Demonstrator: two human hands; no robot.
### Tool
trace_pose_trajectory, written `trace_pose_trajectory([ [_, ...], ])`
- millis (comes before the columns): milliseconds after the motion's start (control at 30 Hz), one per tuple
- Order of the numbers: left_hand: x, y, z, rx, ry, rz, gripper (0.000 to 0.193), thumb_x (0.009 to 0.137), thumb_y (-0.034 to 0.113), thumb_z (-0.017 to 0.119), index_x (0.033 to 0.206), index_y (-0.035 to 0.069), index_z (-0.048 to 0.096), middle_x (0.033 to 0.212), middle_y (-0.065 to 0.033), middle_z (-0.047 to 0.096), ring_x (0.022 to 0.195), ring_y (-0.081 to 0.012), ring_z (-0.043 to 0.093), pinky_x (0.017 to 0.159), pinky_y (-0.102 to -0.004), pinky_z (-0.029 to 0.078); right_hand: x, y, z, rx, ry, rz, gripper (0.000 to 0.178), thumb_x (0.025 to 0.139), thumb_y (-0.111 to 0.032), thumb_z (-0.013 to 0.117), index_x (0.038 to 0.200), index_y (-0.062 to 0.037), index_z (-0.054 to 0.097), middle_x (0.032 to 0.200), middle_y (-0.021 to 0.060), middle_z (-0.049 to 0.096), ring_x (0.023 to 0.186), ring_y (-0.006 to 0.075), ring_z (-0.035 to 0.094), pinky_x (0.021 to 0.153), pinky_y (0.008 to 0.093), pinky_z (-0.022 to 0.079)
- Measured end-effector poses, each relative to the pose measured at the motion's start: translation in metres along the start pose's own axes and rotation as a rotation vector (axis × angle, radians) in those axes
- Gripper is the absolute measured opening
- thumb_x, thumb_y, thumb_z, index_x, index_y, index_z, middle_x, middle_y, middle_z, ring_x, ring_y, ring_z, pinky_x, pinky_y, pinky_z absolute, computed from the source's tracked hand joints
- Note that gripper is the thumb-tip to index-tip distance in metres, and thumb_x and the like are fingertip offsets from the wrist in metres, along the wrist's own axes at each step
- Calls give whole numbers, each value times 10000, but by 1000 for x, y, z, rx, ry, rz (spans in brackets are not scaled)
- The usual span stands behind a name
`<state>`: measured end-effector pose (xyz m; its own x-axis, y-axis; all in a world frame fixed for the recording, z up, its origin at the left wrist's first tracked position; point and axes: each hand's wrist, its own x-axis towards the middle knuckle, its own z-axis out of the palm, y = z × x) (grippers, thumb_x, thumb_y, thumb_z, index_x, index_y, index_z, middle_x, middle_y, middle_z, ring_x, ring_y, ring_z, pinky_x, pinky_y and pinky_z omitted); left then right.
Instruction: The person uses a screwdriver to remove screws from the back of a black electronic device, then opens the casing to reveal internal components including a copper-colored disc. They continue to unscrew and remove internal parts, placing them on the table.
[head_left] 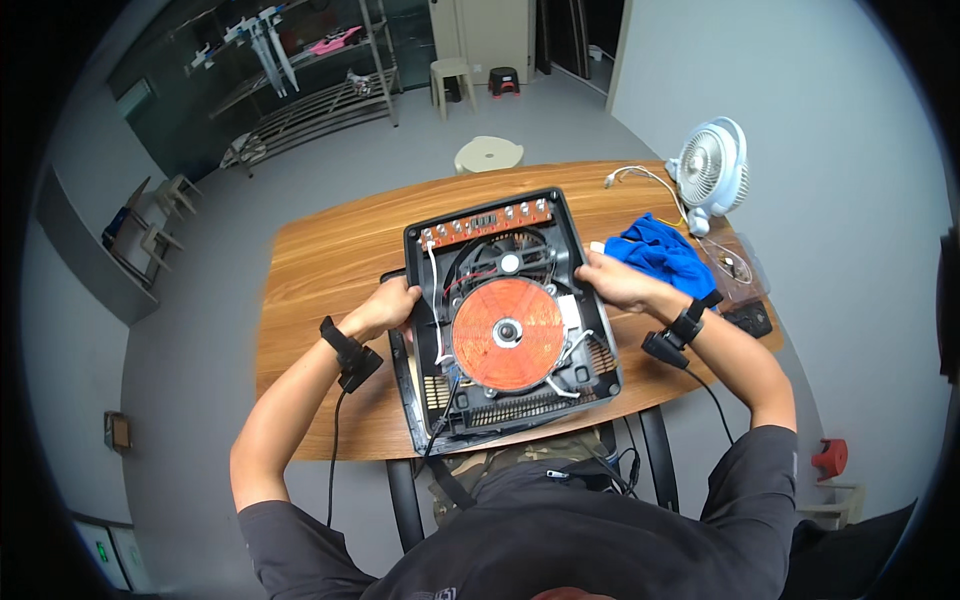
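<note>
Both left hand point(388, 304) and right hand point(618, 283) clamp fingers on black housing point(500, 411), coil point(485, 346) between; likely positioning, next needing level support.

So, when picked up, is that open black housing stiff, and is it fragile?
The black housing is probably stiff, looking unbent between the left hand and right hand. The uncovered orange coil seems easy to damage if knocked. The white wire, exposed inside, may flop or snag.

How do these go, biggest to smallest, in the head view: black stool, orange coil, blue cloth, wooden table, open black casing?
Wooden table
Open black casing
Orange induction coil and blue cloth, too alike to rank
Black stool, though it's also farthest away
</note>
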<state>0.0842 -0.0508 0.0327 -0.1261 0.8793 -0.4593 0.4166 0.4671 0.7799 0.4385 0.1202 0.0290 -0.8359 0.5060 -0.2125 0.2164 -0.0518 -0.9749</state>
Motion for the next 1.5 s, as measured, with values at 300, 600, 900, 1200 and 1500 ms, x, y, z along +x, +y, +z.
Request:
trace_pose_trajectory([
  [300, -12, -42, 1, 0, 43, -105, 321, 1098, 177, 376, 1243, -79, 505, 909, -151, 678, 658, -224, 703, 510, -332, 615, 33, 36, 26, 132, -111, 189, 572, 965, 19, 437, 1526, 3, 320, 1315, 145, 585, 1128, 197, 633, 989, 339, 542],
  [600, 3, -64, 4, 13, 99, -66, 303, 1084, 212, 453, 1166, -71, 521, 875, -147, 683, 642, -243, 712, 519, -348, 613, 39, 44, 12, 93, -59, 293, 384, 1064, -371, 564, 1333, -99, 549, 1061, 4, 684, 892, 95, 661, 704, 307, 552],
  [900, 1, -40, -26, 203, 187, -12, 320, 1024, 258, 606, 1056, -57, 554, 768, -114, 683, 575, -201, 698, 454, -332, 562, 41, 49, 17, 64, -75, 236, 476, 1110, -312, 439, 1485, -19, 410, 1175, 72, 670, 984, 97, 647, 823, 280, 555],
  [1200, 55, 23, -10, 676, 450, 327, 508, 941, 343, 667, 1299, -10, 589, 1275, -228, 581, 1269, -386, 525, 1055, -515, 422, 49, 71, 13, -139, -58, 79, 424, 1115, -252, 373, 1390, 46, 496, 1222, 134, 667, 1102, 183, 617, 984, 346, 502],
  [1500, 123, 87, 45, 597, 140, 368, 460, 972, 324, 583, 1299, 5, 639, 1246, -217, 686, 1250, -358, 600, 1148, -628, 236, 54, 77, 12, -40, -125, 111, 487, 1115, -239, 405, 1524, 10, 317, 1300, 130, 615, 1153, 161, 591, 1012, 306, 495],
])
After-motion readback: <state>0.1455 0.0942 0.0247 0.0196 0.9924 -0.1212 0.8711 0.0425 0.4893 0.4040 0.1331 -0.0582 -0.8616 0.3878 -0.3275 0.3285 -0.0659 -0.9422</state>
